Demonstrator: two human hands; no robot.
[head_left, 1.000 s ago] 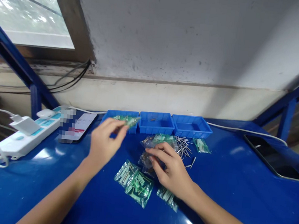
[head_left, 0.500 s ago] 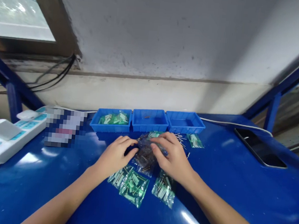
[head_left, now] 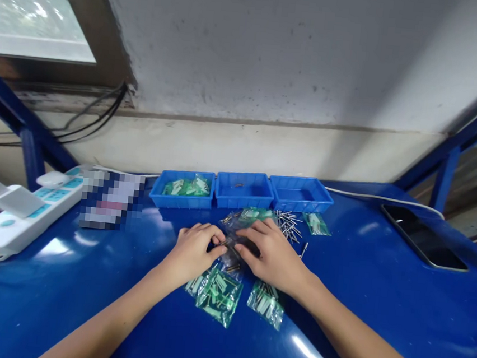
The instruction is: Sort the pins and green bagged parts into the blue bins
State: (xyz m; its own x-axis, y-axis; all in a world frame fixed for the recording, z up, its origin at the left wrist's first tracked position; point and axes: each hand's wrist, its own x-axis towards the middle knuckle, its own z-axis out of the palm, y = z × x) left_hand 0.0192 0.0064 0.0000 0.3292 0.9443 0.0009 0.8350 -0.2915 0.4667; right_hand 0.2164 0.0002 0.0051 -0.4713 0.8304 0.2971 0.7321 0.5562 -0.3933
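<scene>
Your curled left hand [head_left: 195,252] and right hand [head_left: 277,258] are at the clear bag [head_left: 233,268] on the counter [head_left: 362,292], pinching or not I can't tell, and a bump could scatter the shiny pins [head_left: 288,225].

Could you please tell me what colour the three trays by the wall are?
All three trays are blue, seen best in the head view.

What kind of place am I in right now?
Probably a small workshop or packing bench: a blue table with three blue bins along its back, small bags of parts and a pile of loose metal pins.
</scene>
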